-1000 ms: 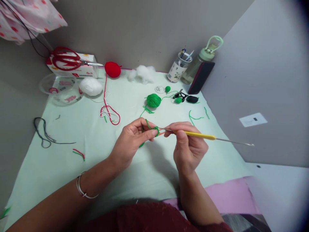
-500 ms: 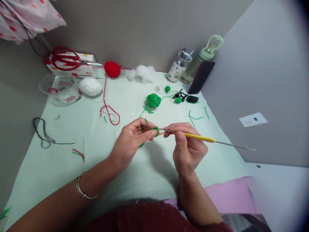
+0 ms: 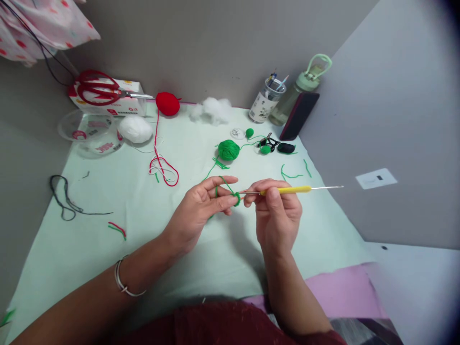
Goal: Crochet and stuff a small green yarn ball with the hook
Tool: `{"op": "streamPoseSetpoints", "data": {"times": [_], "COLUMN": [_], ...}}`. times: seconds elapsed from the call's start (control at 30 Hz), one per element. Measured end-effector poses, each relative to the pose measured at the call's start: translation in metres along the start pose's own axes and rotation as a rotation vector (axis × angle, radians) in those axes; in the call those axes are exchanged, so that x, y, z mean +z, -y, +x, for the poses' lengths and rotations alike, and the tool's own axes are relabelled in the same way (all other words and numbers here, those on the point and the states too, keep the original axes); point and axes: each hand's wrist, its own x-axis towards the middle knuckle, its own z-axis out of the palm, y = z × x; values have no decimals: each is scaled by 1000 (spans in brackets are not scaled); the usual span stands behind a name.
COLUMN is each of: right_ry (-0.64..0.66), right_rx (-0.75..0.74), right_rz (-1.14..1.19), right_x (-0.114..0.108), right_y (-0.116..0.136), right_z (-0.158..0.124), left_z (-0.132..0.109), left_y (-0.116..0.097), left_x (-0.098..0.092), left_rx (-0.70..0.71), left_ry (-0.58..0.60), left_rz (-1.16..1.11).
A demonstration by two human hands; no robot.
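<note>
Between the thumb and fingers of my left hand [image 3: 199, 208] is a small piece of green crochet [image 3: 236, 198], with green yarn looped over the raised index finger. My right hand [image 3: 278, 211] grips a crochet hook [image 3: 293, 189] by its yellow handle. The hook's left metal end reaches into the crochet piece, and its other thin end points right. A bit of orange shows beside the piece, close to my right fingertips; what it is I cannot make out. From my left hand the yarn runs back to a green yarn ball [image 3: 228, 150].
Behind stand a red yarn ball [image 3: 167, 104], a white yarn ball [image 3: 135, 129], white stuffing [image 3: 212, 110], a pen cup [image 3: 264, 103] and a bottle [image 3: 294, 98]. Red scissors [image 3: 98, 87] lie on a box at back left. Yarn scraps [image 3: 117, 230] and a dark cord [image 3: 68, 201] lie on the left.
The crochet hook has swung to a nearly level angle, its right end rising and shifting left. My right hand has turned with it, and my left index finger has lifted and stretched out.
</note>
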Motion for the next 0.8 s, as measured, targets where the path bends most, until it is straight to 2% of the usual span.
{"op": "streamPoseSetpoints", "data": {"times": [0.17, 0.3, 0.5, 0.67, 0.8], "right_ry": [38, 102, 141, 110, 64], "right_rx": [31, 40, -78, -185, -158], "right_rz": [15, -72, -164, -305, -229], "right_x": [0, -2, 2, 3, 4], "right_y": [-2, -6, -8, -9, -10], "right_z": [-1, -4, -4, -6, -7], "left_z": [-1, -2, -2, -1, -1], "left_y": [-1, -1, -3, -1, 1], "left_x": [-1, -1, 1, 1, 0], "left_rx": [31, 64, 99, 107, 110], "left_ry": [-17, -58, -77, -92, -86], "left_rz": [41, 75, 96, 112, 112]}}
